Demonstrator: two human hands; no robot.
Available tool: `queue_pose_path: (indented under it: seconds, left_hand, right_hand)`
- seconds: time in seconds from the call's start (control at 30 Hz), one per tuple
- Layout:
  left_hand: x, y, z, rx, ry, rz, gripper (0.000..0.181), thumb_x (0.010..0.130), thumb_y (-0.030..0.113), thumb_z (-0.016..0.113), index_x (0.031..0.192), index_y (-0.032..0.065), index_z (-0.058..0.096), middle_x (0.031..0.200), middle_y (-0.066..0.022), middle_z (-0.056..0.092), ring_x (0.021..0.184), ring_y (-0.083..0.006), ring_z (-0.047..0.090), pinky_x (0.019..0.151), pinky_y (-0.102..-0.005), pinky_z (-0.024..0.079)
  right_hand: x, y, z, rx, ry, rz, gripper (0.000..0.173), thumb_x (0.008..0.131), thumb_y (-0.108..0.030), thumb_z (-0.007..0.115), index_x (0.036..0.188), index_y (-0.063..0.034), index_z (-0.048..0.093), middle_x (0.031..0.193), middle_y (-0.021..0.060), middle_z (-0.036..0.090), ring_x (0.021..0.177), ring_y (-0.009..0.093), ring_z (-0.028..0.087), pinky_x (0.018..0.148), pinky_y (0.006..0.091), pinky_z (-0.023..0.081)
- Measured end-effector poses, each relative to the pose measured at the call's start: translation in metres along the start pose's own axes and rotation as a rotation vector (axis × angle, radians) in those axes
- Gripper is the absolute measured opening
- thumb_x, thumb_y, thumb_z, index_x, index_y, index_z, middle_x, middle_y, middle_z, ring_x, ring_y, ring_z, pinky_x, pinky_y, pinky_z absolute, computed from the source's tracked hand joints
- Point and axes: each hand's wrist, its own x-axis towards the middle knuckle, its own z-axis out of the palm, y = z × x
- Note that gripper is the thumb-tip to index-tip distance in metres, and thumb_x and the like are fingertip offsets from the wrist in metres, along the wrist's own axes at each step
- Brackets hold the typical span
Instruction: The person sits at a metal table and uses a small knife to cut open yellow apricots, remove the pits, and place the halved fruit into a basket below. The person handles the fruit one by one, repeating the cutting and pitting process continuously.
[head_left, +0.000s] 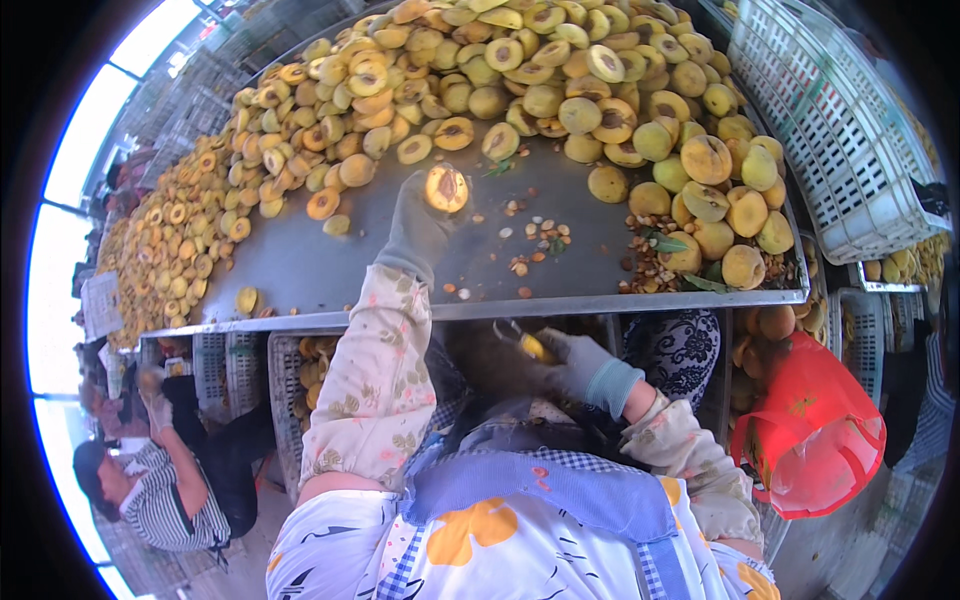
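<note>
My gloved left hand (420, 225) reaches over the metal tabletop (360, 270) and holds a halved yellow peach (447, 187). The cut side faces up, with a brown hollow or pit area in its middle. Below the table's front edge, my gloved right hand (589, 367) grips a small tool with a yellow handle (535, 348) and what looks like a curved metal loop at its end. Peach halves (367, 75) are heaped across the far side and left of the table. Whole-looking peaches (705, 161) lie at the right.
Pits and scraps (544, 236) lie mid-table, and more pits (649, 277) pile at the right corner. A white plastic crate (840, 135) stands beyond that corner. A red bag (817, 427) hangs at my right. Crates of peaches (289, 405) sit underneath. A co-worker (165, 480) sits at left.
</note>
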Motion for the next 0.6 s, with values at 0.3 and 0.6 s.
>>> queue_pose_path:
  seconds: [0.3, 0.6]
  left_hand:
    - [-0.119, -0.018, 0.015, -0.025, -0.065, 0.092, 0.048, 0.094, 0.041, 0.033, 0.106, -0.0015, 0.052, 0.097, -0.0175, 0.059, 0.083, -0.0282, 0.06, 0.074, -0.0392, 0.051]
    - [-0.148, -0.025, 0.018, 0.08, 0.034, 0.194, 0.048, 0.094, 0.042, 0.03, 0.101, -0.0007, 0.053, 0.095, -0.017, 0.059, 0.085, -0.0255, 0.059, 0.074, -0.0377, 0.05]
  right_hand:
    - [0.034, -0.076, 0.005, -0.526, 0.36, -0.126, 0.041, 0.083, -0.033, 0.055, 0.11, -0.0049, 0.043, 0.073, 0.0199, 0.061, 0.071, 0.039, 0.059, 0.06, 0.0461, 0.046]
    - [0.016, -0.088, 0.021, -0.619, 0.223, -0.012, 0.044, 0.082, -0.029, 0.056, 0.113, -0.0035, 0.039, 0.082, 0.0221, 0.061, 0.078, 0.039, 0.059, 0.065, 0.0455, 0.047]
